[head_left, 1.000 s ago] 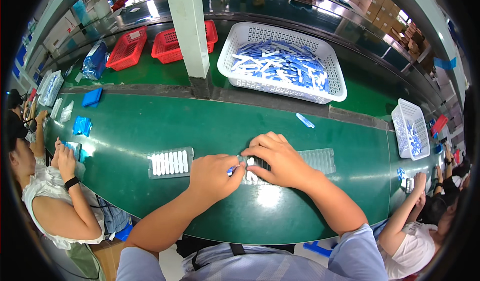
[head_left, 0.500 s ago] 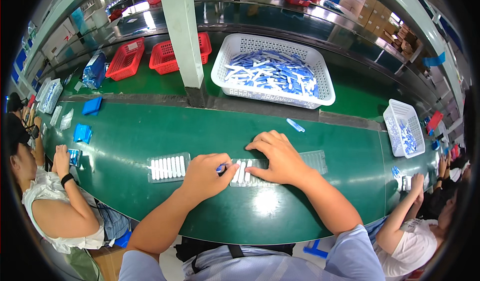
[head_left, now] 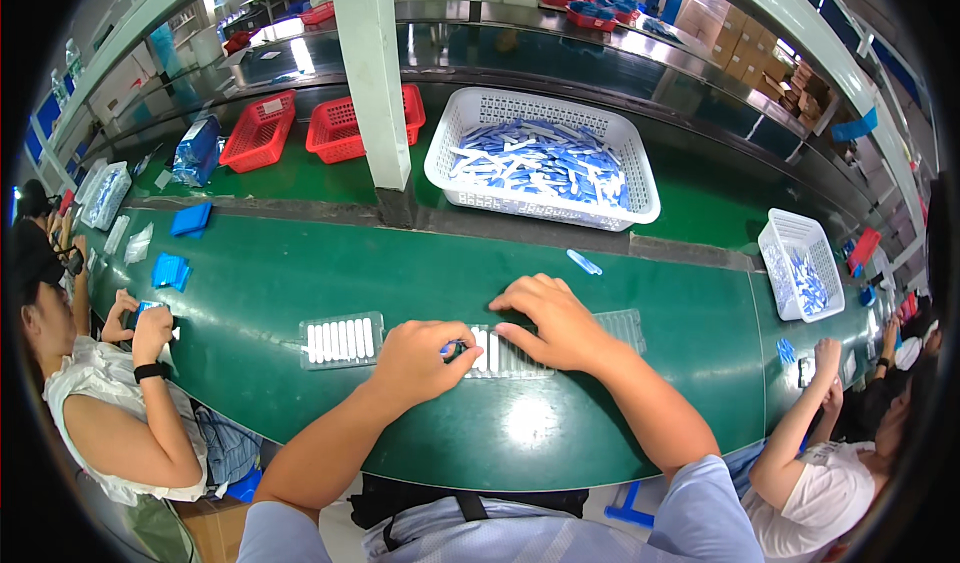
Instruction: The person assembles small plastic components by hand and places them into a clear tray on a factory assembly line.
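Note:
My left hand (head_left: 425, 363) is curled closed, with small blue-and-white plastic sticks (head_left: 449, 348) showing between its fingers. Its thumb rests by the near-left end of a clear plastic tray (head_left: 522, 370), where a few white sticks (head_left: 493, 351) lie side by side in the slots. Over the tray's right part is my right hand (head_left: 555, 325), fingers apart and nothing visible in them; its thumb is close to the white sticks. To the left lies a second clear tray (head_left: 340, 365) with several white sticks in a row. Another clear tray (head_left: 625, 330) partly shows beyond my right hand.
A white basket (head_left: 645, 158) heaped with blue-and-white sticks stands behind, near a white post (head_left: 368, 83) and red baskets (head_left: 258, 128). Two loose sticks (head_left: 584, 262) lie on the green table. Co-workers sit left and right; a smaller white basket (head_left: 800, 263) is at right.
The view has shifted slightly, so the table sits a little lower. My hands stay at the tray; my right thumb is slightly lifted. The left co-worker's hands have moved apart.

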Demonstrator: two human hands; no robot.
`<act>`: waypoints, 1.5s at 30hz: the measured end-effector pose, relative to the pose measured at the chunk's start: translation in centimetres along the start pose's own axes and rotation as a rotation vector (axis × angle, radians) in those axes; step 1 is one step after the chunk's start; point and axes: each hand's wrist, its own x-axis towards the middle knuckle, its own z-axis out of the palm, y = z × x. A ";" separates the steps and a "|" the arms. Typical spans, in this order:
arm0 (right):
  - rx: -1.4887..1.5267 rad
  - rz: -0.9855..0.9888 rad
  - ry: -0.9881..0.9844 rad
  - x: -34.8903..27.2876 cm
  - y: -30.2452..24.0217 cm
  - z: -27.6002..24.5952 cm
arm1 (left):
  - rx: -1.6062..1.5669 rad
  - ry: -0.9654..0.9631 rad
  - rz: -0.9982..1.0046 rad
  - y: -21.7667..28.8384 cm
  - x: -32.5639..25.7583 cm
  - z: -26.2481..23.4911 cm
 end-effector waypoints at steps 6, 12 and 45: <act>-0.142 -0.162 -0.118 -1.5 -3.5 -1.6 | -0.058 -0.025 0.034 -1.1 -0.2 -0.2; -0.306 -0.221 -0.102 -3.0 -2.7 -1.8 | -0.066 -0.031 0.027 -1.3 -0.1 0.1; 0.461 0.063 -0.035 -2.3 -8.2 -0.9 | -1.695 -0.262 -0.684 3.2 -8.7 0.4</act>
